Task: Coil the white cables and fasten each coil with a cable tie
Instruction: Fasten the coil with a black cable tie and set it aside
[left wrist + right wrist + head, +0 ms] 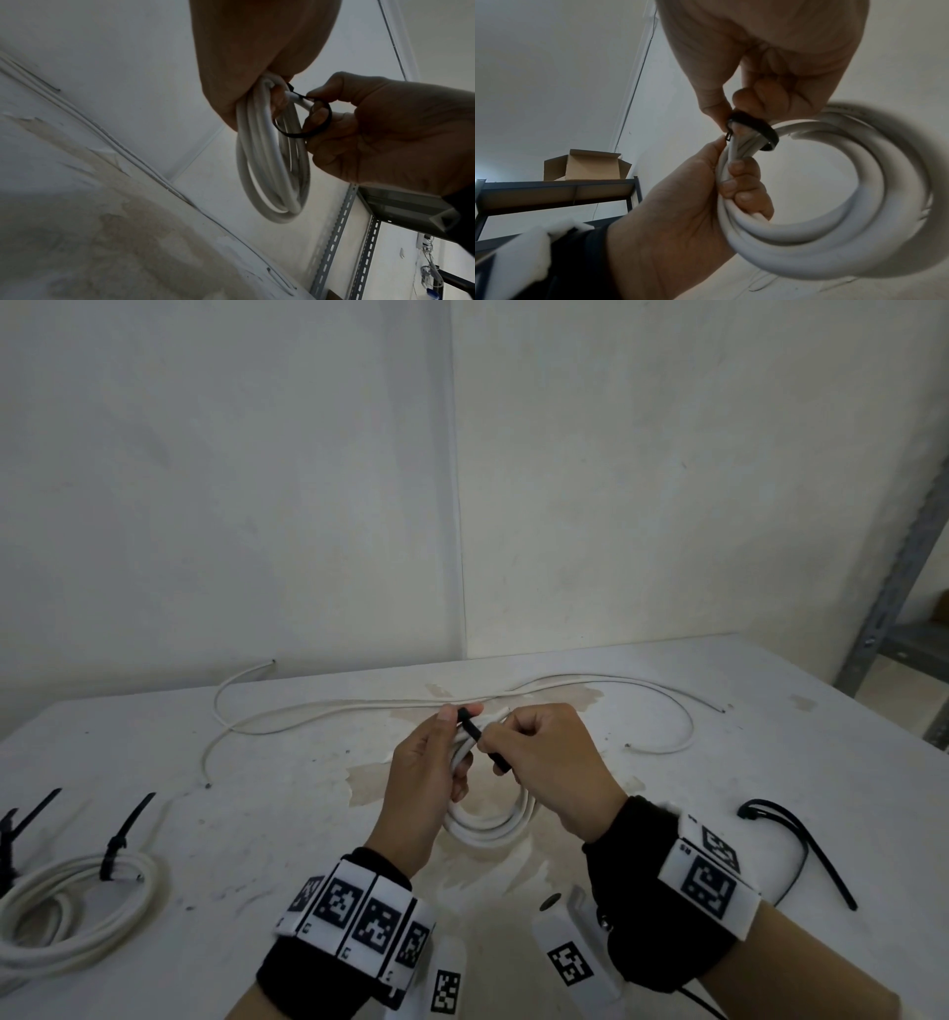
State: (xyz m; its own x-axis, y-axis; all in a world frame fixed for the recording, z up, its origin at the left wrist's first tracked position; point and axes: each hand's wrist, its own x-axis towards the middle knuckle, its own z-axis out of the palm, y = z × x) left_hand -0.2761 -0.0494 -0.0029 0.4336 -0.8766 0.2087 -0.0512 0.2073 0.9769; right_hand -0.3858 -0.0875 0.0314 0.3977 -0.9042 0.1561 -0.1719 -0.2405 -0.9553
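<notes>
a white, stained bench (719, 762) stands in the corner of a bare white-walled room. above its middle the left hand (421, 783) has its fingers (741, 182) curled round one side of a coil of white cable (493, 824), its grip closed on the bunched strands, the thumb up by the head of a black cable tie (475, 731). the right hand (549, 757) pinches the tie's tail between thumb and forefinger, the other fingers folded in; the tie runs as an open loop round the strands, not drawn tight, as the wrist views show. the rest of the coil hangs below and towards the person, its lower curve just above or on the bench; which cannot be told.

beyond the hands two long loose white cables (359, 706) lie uncoiled across the far part of the bench, their ends curving left and right. at the near left lies a finished coil (77, 906) fastened with a black tie (123, 839), and a second black tie (25, 819) stands beside it at the frame edge. at the near right a spare black tie (801, 845) lies bent on the bench. both wrists wear black bands with white marker blocks. a grey metal shelf post (893, 588) stands at the far right, and the right wrist view shows an open cardboard box (588, 166) on a dark shelf
</notes>
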